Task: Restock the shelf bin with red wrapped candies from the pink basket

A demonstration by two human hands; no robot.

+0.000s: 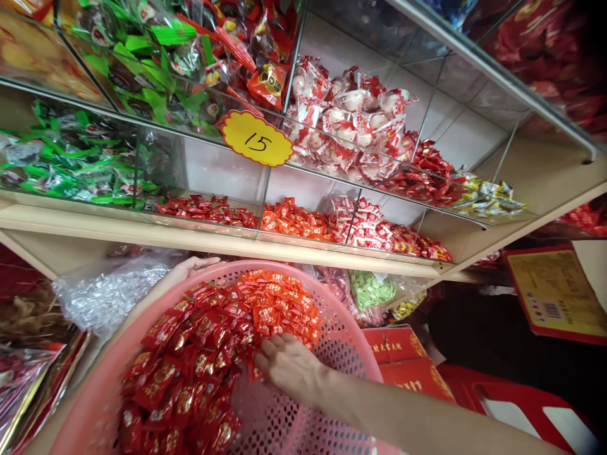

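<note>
A big pink perforated plastic basket (348,316) tilts in front of me, with dark red wrapped candies (184,360) on its left and orange-red wrapped candies (279,300) at the far side. My left arm wraps around the outside of the basket, and my left hand (202,265) holds its far rim, partly hidden behind it. Inside, my right hand (287,366) is closed with its fingers curled into the candies where the two kinds meet. Its fingertips are hidden, with a red wrapper showing just below them.
Above the basket, a shelf with clear dividers (265,196) holds several kinds of wrapped candies. A yellow tag (257,138) reading 15 hangs on its upper tier. A clear plastic bag (114,291) lies left, red boxes (398,357) right, and a red stool (516,404) lower right.
</note>
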